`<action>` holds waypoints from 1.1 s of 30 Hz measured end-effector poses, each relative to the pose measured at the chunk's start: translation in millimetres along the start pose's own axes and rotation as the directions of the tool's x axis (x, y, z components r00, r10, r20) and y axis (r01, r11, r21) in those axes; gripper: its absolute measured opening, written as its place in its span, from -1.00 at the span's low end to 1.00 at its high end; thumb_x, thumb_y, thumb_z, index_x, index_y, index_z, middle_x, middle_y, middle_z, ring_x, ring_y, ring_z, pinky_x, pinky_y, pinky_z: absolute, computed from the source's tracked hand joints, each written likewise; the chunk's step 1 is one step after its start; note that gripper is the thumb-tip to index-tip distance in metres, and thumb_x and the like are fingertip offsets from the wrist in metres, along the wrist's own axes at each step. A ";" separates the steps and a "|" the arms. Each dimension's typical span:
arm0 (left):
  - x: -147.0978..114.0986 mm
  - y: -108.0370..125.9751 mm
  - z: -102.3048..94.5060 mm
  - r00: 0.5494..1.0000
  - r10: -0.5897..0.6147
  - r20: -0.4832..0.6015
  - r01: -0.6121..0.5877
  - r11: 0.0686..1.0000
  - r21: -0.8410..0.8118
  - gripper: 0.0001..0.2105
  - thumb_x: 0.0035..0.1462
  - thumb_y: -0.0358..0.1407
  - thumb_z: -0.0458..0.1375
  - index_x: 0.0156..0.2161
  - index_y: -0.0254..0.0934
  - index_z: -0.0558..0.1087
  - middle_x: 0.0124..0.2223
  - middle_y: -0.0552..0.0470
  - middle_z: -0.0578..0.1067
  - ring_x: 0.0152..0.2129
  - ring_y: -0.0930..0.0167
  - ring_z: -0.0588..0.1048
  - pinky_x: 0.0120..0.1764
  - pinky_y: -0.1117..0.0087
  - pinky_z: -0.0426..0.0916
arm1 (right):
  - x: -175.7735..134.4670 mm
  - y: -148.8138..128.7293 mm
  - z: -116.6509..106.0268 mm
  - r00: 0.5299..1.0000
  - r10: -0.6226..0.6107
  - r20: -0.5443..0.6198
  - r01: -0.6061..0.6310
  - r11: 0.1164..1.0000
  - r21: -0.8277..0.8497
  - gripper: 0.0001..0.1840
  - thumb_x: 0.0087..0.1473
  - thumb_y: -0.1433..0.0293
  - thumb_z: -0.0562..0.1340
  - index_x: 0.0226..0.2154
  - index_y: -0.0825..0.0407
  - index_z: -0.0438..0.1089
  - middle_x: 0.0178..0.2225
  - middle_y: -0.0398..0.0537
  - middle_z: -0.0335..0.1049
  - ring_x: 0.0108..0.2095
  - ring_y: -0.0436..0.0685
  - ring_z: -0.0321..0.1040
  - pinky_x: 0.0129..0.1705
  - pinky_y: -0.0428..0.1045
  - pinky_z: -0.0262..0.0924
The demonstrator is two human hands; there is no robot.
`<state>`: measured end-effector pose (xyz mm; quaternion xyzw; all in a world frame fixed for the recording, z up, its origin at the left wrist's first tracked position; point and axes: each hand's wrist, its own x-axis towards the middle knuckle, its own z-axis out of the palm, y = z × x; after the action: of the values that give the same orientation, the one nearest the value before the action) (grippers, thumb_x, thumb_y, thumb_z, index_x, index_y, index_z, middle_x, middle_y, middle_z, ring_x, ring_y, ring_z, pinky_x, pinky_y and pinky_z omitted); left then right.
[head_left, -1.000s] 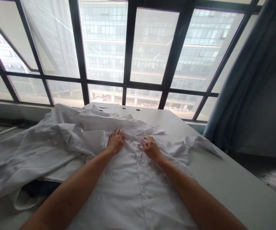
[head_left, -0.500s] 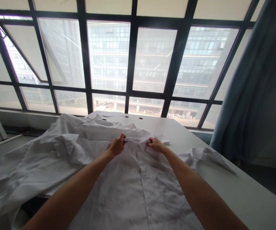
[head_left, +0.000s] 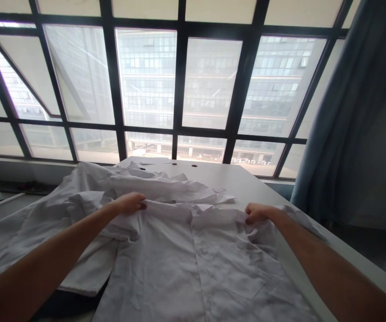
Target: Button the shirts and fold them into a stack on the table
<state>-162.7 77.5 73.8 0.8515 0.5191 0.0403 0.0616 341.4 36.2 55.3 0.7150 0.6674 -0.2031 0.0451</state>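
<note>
Half a second ago the two hands sat close together at the collar in the middle of the shirt; now they have moved wide apart, each out at a shoulder, and the top edge of the shirt is drawn out flatter between them. The window [head_left: 179,85], with its dark frame and the office block beyond, fills the upper half of the view much as before, and the blue curtain [head_left: 354,112] hangs down the right side. The white bench [head_left: 246,179] runs from the window toward the person, with two small dark holes near its far end. A heap of white cloth [head_left: 55,210] lies rumpled over the left part of the bench and spills past its edge. The shirt [head_left: 193,264] lies front up on the bench just before the person, its button strip running down the middle, a chest pocket on the right and the collar at the far end. Both bare forearms reach forward and outward, low over the fabric. The left hand [head_left: 130,202] is curled, its fingers closed in a pinch on the shirt's left shoulder seam. The right hand [head_left: 256,212] is likewise closed, gripping a fold of the shirt's right shoulder, knuckles up.
</note>
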 end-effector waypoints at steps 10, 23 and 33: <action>-29.7 7.6 -75.1 0.652 0.070 -0.755 -0.035 0.997 0.062 -0.55 0.29 0.06 -0.06 -0.20 -0.25 0.51 -0.20 -0.05 0.55 -0.32 0.27 0.52 -0.19 0.23 0.38 | -60.3 -9.7 -39.7 0.580 -0.016 -0.814 -0.029 0.999 -0.041 -0.59 0.28 0.10 0.00 -0.13 0.05 0.37 -0.34 0.14 0.47 -0.31 0.29 0.40 -0.27 0.07 0.16; 6.1 91.4 8.4 0.959 0.012 -0.283 0.019 0.994 0.106 -0.51 0.28 -0.13 0.04 0.24 -0.32 0.28 0.28 -0.22 0.29 0.24 0.15 0.22 0.25 0.11 0.05 | -33.6 -72.7 18.2 0.832 -0.069 -0.550 0.057 0.998 -0.039 -0.48 0.18 0.26 0.19 0.15 0.12 0.31 0.18 0.19 0.29 0.16 0.27 0.25 0.18 0.05 0.09; -104.7 93.4 84.2 0.948 0.281 0.149 -0.285 0.959 0.003 -0.34 0.30 0.14 -0.17 0.38 -0.13 0.01 0.42 -0.09 -0.08 0.36 0.18 -0.11 0.30 0.02 -0.21 | -137.2 -50.2 109.9 0.957 -0.239 -0.164 0.206 0.959 -0.197 -0.17 0.25 -0.06 -0.14 0.37 0.10 -0.07 0.41 0.11 -0.27 0.39 0.30 -0.31 0.35 0.24 -0.28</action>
<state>-117.3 -63.3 3.7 0.9184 0.3863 -0.0203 0.0828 263.6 -123.9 13.4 0.6441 0.7606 -0.0786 0.0228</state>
